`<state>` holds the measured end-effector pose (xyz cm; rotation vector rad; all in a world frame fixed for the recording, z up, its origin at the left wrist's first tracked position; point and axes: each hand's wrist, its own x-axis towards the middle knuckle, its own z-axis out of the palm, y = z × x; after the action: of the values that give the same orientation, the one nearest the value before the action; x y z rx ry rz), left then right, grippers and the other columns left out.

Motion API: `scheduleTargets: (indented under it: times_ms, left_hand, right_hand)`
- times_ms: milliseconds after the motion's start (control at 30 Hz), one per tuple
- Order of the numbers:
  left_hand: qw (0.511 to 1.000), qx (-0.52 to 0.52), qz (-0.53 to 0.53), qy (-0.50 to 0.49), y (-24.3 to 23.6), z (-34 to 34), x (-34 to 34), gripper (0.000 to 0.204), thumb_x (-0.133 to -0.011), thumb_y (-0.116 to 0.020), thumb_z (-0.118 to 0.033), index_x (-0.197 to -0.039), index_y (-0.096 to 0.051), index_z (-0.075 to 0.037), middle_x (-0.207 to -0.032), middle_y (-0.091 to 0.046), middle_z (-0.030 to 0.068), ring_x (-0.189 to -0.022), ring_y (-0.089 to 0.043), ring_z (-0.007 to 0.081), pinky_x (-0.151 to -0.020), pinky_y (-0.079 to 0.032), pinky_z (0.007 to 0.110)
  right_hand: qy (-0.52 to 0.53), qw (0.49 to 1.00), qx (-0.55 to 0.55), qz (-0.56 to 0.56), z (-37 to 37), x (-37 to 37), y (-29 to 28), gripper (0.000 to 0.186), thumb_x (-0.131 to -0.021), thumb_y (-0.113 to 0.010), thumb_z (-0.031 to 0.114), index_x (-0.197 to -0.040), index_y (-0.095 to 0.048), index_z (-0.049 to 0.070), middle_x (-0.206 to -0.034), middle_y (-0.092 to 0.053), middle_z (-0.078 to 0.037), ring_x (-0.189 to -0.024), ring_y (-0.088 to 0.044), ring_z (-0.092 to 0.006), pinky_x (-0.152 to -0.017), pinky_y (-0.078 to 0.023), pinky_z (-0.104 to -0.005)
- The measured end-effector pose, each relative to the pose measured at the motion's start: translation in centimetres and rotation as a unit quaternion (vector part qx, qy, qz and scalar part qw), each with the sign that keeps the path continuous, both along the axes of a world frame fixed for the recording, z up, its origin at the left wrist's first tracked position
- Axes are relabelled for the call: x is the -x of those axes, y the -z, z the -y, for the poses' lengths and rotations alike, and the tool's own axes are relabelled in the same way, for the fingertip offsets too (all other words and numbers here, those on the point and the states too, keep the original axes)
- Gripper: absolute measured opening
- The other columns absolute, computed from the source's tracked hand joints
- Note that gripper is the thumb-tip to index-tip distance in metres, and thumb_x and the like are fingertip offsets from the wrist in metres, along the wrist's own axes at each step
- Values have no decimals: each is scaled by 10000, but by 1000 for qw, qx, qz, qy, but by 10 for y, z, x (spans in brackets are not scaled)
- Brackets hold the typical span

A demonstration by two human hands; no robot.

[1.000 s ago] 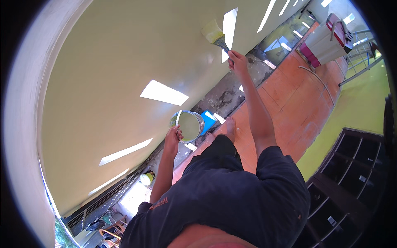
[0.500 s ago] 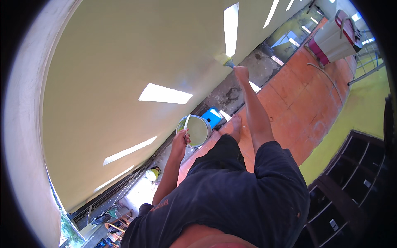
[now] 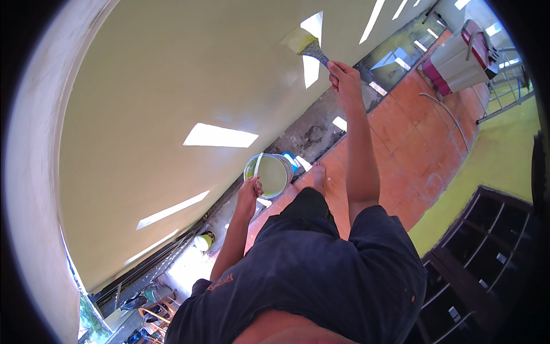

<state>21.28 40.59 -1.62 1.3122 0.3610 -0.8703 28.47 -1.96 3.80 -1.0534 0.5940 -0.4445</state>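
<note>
My right hand (image 3: 345, 81) is closed round the handle of a wide paintbrush (image 3: 312, 50). Its pale yellow-green bristles meet the cream-yellow wall (image 3: 149, 86) beside a bright patch of sunlight. Lower down, my left hand (image 3: 250, 188) grips the white handle of a round paint bucket (image 3: 274, 176), which hangs close to the wall. Yellow-green paint shows inside the bucket. Behind the bucket, a blue object (image 3: 291, 159) is mostly hidden.
Orange tiles (image 3: 401, 155) cover the floor, with a bare grey strip along the wall's foot. A white and pink washing machine (image 3: 455, 60) stands at the far right near a metal rack (image 3: 507, 100). A small paint can (image 3: 203, 241) stands left, dark cabinets (image 3: 481, 252) right.
My right hand has moved the paintbrush up the wall, away from its lower edge. The bucket, still in my left hand, now covers more of the blue object.
</note>
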Motion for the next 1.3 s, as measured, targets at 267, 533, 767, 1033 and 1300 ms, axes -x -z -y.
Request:
scheduleTargets:
  times_ms: [267, 533, 767, 1033, 1300]
  left_hand:
    - [998, -46, -20, -27, 1, 13, -9, 309, -1010, -464, -222, -1193, -521, 21, -779, -492, 7, -687, -465, 116, -709, -428, 291]
    - [996, -43, -38, -73, 3, 25, 2, 258, -1011, -471, -234, -1117, -546, -12, -745, -482, -2, -653, -457, 105, -650, -413, 266]
    - [995, -50, -14, -81, -2, 36, 4, 262, -1012, -474, -247, -1122, -542, -19, -744, -478, -7, -657, -455, 103, -651, -410, 260]
    - [995, -21, -27, -91, 5, 52, 17, 267, -1010, -476, -248, -1125, -537, -15, -743, -477, -7, -657, -457, 104, -658, -415, 265]
    - [997, -25, -38, -69, 9, 69, 14, 262, -1009, -479, -232, -1126, -548, -8, -732, -481, -9, -646, -460, 99, -651, -424, 260]
  right_hand:
    - [-23, 996, -62, -56, 7, -19, 112, 224, -920, -680, 200, -1062, -683, 27, -665, -504, 60, -517, -429, -27, -412, -312, -216]
    - [16, 980, 47, -195, -9, -20, 249, 248, -909, -678, 226, -1054, -714, 29, -597, -529, 24, -470, -468, -64, -428, -372, -239]
    - [10, 926, 178, -332, 2, -33, 236, 285, -848, -679, 227, -955, -732, -32, -757, -707, -143, -712, -671, -244, -680, -487, -383]
    - [-13, 997, 29, -68, 12, -5, 30, 216, -912, -686, 194, -1020, -703, 8, -618, -480, 59, -510, -416, -23, -446, -302, -209]
    - [-26, 999, -29, -9, 25, -13, 45, 249, -917, -691, 208, -1068, -684, 10, -651, -486, 71, -531, -426, -17, -444, -312, -199]
